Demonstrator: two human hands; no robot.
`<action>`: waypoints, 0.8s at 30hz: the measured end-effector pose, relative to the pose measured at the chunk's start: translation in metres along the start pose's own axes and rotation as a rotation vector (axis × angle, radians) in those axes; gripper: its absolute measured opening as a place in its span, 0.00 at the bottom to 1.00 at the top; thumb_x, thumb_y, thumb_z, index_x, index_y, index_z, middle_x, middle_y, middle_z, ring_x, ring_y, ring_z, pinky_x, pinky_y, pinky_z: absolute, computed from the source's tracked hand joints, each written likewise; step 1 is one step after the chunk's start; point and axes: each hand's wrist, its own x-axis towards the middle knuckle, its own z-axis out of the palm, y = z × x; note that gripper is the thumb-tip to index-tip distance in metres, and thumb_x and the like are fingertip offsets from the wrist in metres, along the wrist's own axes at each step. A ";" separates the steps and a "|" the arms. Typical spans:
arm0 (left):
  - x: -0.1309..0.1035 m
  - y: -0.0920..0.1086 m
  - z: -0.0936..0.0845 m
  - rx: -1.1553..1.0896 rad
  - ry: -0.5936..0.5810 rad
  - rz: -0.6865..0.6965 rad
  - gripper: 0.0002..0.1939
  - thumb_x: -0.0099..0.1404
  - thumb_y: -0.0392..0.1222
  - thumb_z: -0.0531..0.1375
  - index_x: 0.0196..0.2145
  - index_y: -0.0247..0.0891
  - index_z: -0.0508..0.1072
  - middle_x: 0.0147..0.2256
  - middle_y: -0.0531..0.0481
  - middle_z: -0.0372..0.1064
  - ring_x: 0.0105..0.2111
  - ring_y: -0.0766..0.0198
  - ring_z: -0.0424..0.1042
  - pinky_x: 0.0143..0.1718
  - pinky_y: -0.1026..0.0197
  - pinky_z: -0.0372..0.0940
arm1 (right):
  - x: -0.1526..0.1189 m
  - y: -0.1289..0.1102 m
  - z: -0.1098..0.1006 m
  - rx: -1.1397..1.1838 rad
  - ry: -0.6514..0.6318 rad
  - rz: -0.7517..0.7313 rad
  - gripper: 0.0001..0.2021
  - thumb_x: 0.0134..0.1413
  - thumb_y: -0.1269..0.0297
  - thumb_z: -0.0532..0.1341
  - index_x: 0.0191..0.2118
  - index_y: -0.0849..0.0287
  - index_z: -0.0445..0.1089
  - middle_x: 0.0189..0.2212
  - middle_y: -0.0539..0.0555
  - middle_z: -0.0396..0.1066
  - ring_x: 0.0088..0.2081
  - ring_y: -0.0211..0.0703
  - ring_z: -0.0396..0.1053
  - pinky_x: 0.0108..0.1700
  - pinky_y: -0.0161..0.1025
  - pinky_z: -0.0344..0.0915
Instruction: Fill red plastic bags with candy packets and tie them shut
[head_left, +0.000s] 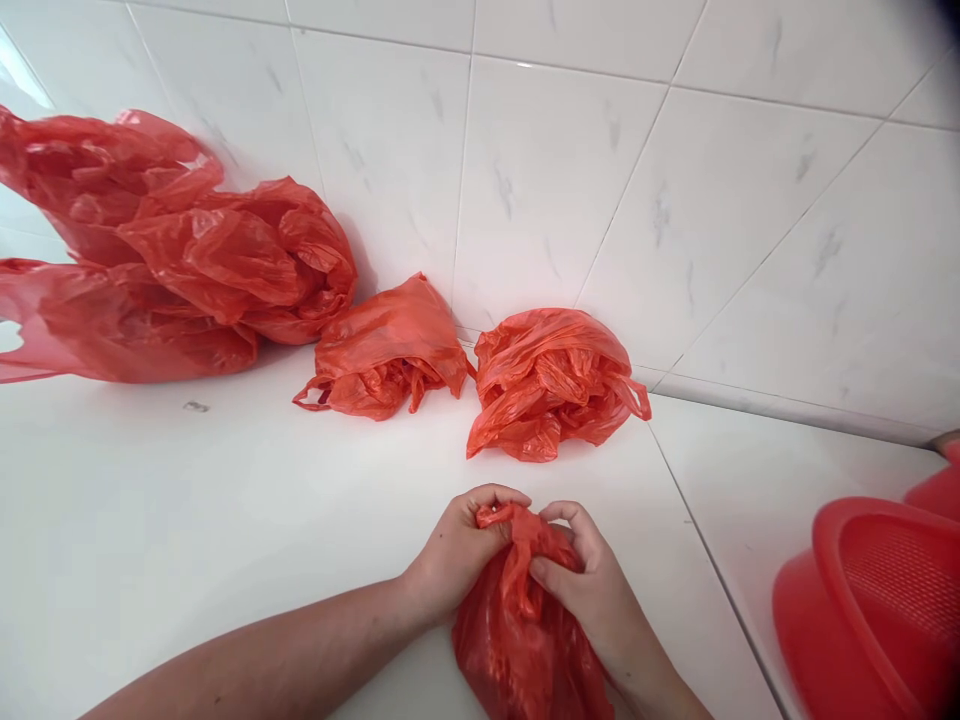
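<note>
A red plastic bag (525, 640) hangs bunched between my two hands at the bottom centre, its upper part gathered and twisted. My left hand (461, 545) grips the top left of the bag, fingers curled round the plastic. On the other side, my right hand (589, 570) pinches the gathered top with thumb and fingers. Beyond my hands, a crumpled red bag (555, 385) rests on the white surface near the wall. Another red bag (394, 345) lies crumpled to its left.
A large heap of red bags (202, 250) fills the back left against the tiled wall (562, 180). Red plastic baskets (832, 610) stand at the right edge. The white tabletop (225, 500) has a seam on the right and a small clear scrap at the left.
</note>
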 end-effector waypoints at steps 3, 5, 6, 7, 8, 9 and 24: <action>-0.005 0.002 0.003 0.100 -0.010 0.081 0.09 0.57 0.36 0.63 0.37 0.36 0.70 0.30 0.52 0.72 0.28 0.68 0.70 0.32 0.65 0.65 | 0.000 -0.003 0.005 -0.170 0.102 -0.004 0.18 0.46 0.63 0.65 0.44 0.52 0.62 0.25 0.44 0.66 0.28 0.40 0.66 0.30 0.36 0.63; -0.009 0.002 0.006 0.187 -0.032 0.144 0.08 0.57 0.34 0.61 0.37 0.37 0.70 0.32 0.52 0.71 0.30 0.67 0.70 0.33 0.65 0.64 | 0.001 -0.002 0.006 -0.244 0.135 -0.028 0.11 0.48 0.64 0.63 0.39 0.54 0.64 0.25 0.46 0.67 0.28 0.40 0.66 0.29 0.35 0.62; -0.012 0.002 0.008 0.237 -0.043 0.177 0.08 0.58 0.33 0.60 0.37 0.37 0.70 0.32 0.53 0.70 0.31 0.68 0.69 0.33 0.66 0.64 | 0.001 -0.001 0.005 -0.265 0.148 -0.041 0.08 0.48 0.64 0.62 0.36 0.55 0.66 0.26 0.47 0.67 0.28 0.40 0.66 0.29 0.35 0.62; -0.014 0.002 0.009 0.294 -0.052 0.211 0.08 0.58 0.33 0.60 0.37 0.38 0.69 0.32 0.53 0.69 0.31 0.68 0.68 0.34 0.66 0.63 | 0.002 0.000 0.004 -0.274 0.157 -0.055 0.05 0.49 0.65 0.61 0.34 0.56 0.66 0.26 0.48 0.68 0.29 0.40 0.66 0.29 0.34 0.62; -0.015 0.001 0.009 0.359 -0.060 0.250 0.08 0.58 0.32 0.59 0.37 0.38 0.69 0.33 0.53 0.69 0.31 0.68 0.68 0.34 0.66 0.63 | 0.002 0.001 0.003 -0.269 0.163 -0.067 0.03 0.49 0.66 0.60 0.33 0.57 0.67 0.26 0.48 0.68 0.29 0.40 0.66 0.29 0.34 0.62; -0.017 0.001 0.009 0.430 -0.070 0.294 0.09 0.58 0.31 0.59 0.37 0.39 0.69 0.33 0.53 0.68 0.32 0.68 0.67 0.34 0.66 0.63 | 0.002 0.002 0.002 -0.249 0.161 -0.075 0.03 0.49 0.67 0.60 0.33 0.57 0.68 0.27 0.49 0.69 0.30 0.40 0.66 0.30 0.34 0.62; -0.015 0.006 -0.006 0.931 -0.127 0.928 0.12 0.59 0.26 0.57 0.37 0.42 0.70 0.47 0.46 0.70 0.45 0.60 0.69 0.48 0.55 0.63 | 0.011 -0.001 -0.039 0.321 0.046 -0.075 0.14 0.51 0.58 0.63 0.45 0.55 0.73 0.44 0.56 0.72 0.46 0.47 0.69 0.49 0.44 0.64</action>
